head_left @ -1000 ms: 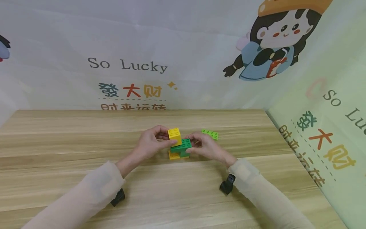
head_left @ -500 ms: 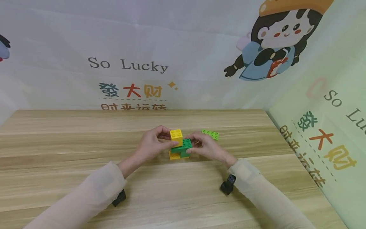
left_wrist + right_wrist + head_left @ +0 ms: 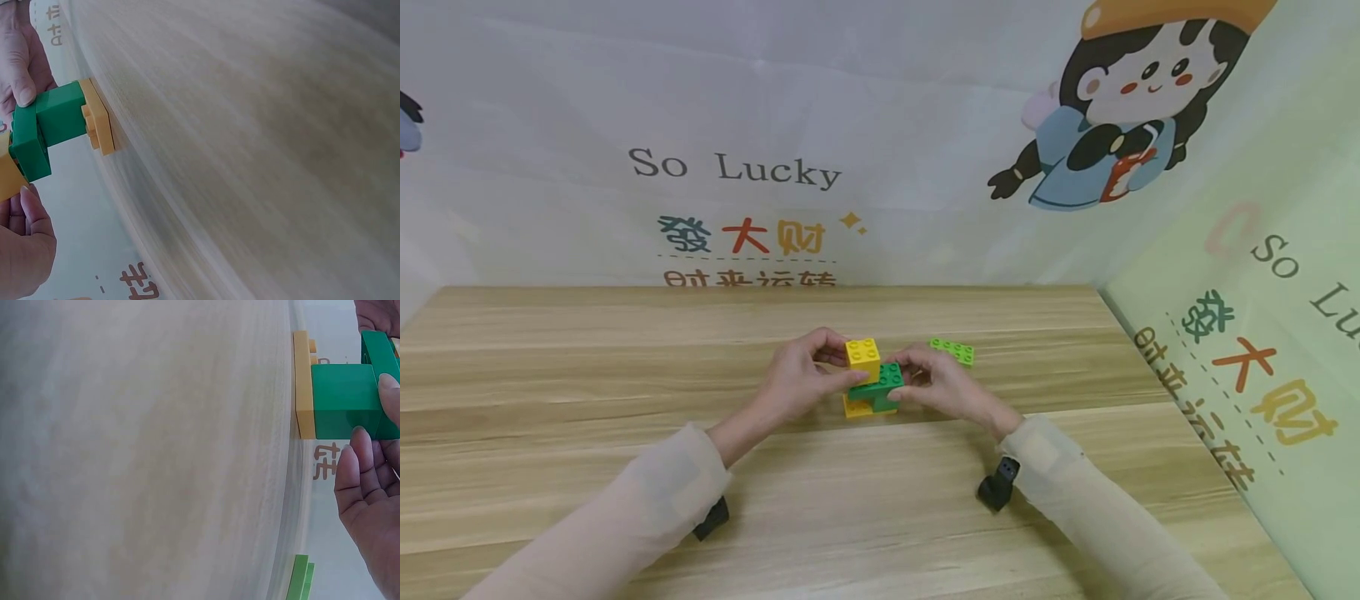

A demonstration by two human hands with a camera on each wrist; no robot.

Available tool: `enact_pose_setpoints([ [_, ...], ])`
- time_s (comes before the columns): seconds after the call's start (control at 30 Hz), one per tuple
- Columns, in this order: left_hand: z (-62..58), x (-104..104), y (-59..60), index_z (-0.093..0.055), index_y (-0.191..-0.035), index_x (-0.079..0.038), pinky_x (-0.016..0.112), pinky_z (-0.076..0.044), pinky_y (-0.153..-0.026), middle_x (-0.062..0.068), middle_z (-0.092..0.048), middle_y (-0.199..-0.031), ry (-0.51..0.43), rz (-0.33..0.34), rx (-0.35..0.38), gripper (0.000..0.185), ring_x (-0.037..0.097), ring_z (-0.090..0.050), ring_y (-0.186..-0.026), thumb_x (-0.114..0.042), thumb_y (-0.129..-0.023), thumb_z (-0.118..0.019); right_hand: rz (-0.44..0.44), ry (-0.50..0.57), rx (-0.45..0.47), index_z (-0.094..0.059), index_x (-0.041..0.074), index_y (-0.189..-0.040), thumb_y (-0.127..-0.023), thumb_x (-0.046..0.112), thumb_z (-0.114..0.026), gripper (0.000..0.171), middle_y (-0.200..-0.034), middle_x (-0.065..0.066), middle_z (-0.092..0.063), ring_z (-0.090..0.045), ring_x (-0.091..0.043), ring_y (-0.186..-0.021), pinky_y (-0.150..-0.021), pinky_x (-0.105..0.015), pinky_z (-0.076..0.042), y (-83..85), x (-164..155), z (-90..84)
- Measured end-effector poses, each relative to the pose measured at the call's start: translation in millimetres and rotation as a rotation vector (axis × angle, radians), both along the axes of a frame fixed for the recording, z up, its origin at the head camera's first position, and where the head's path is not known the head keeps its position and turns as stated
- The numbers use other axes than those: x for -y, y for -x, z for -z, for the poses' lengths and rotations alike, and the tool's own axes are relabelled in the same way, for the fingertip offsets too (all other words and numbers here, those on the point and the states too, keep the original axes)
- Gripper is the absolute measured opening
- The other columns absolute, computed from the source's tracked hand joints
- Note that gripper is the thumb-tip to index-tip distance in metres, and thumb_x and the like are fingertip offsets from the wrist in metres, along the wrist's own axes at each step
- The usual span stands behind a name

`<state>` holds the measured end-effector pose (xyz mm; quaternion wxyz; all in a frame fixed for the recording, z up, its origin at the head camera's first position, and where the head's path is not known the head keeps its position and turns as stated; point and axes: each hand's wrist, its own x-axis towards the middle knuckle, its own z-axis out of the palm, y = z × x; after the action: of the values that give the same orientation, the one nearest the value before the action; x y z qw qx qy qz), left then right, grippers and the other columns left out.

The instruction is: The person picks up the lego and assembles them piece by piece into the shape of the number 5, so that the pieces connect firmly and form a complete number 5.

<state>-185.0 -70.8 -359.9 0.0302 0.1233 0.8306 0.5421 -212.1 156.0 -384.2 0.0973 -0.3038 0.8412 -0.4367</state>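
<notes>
Between thumb and fingers, my left hand (image 3: 797, 382) pinches a yellow building brick (image 3: 862, 360) at the left end of a long dark green brick (image 3: 890, 379). In the left wrist view, the yellow brick's underside is right at the green studs, slightly tilted. My right hand (image 3: 938, 385) grips the right end of that long green brick, thumb on its near side. Underneath it is a second, blockier green brick (image 3: 345, 400). This stands on the right part of a thin yellow brick (image 3: 857, 407), which lies on the table. The long green brick overhangs to the left.
A flat light green brick (image 3: 952, 351) lies on the wooden table (image 3: 865, 517), behind and right of my right hand. Printed cloth (image 3: 925, 125) rises behind the table and along its right side. A small black camera (image 3: 997, 485) hangs at my right wrist.
My left hand has shifted the yellow brick a little to the right over the green brick, then stayed almost still. My right hand keeps its hold in the same place.
</notes>
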Motion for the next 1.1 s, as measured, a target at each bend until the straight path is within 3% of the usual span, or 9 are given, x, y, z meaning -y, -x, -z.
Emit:
enact_pose_setpoints([
  [0.77,-2.3,0.7,-2.5,-0.06,-0.101,-0.003,0.027,-0.054,-0.072,0.01,-0.067,-0.098,0.033,0.022,-0.045,0.032,0.02,-0.062,-0.089,-0.017,-0.077,-0.078,0.002,0.004,0.011,-0.06,-0.004,-0.115,-0.081,0.007,-0.071,0.037,-0.103,-0.014,-0.059,-0.054,-0.013,-0.085,-0.073,-0.021,-0.05,0.4,0.3,0.9],
  [1.1,2.8,-0.9,-4.6,-0.061,-0.104,-0.003,0.026,-0.054,-0.07,0.01,-0.067,-0.099,0.026,0.019,-0.116,0.035,0.02,-0.063,-0.089,-0.017,-0.077,-0.078,0.003,0.004,0.008,-0.06,-0.004,-0.114,-0.081,0.007,-0.072,0.036,-0.101,-0.013,-0.06,-0.054,-0.013,-0.084,-0.073,-0.022,-0.051,0.8,-0.5,1.7],
])
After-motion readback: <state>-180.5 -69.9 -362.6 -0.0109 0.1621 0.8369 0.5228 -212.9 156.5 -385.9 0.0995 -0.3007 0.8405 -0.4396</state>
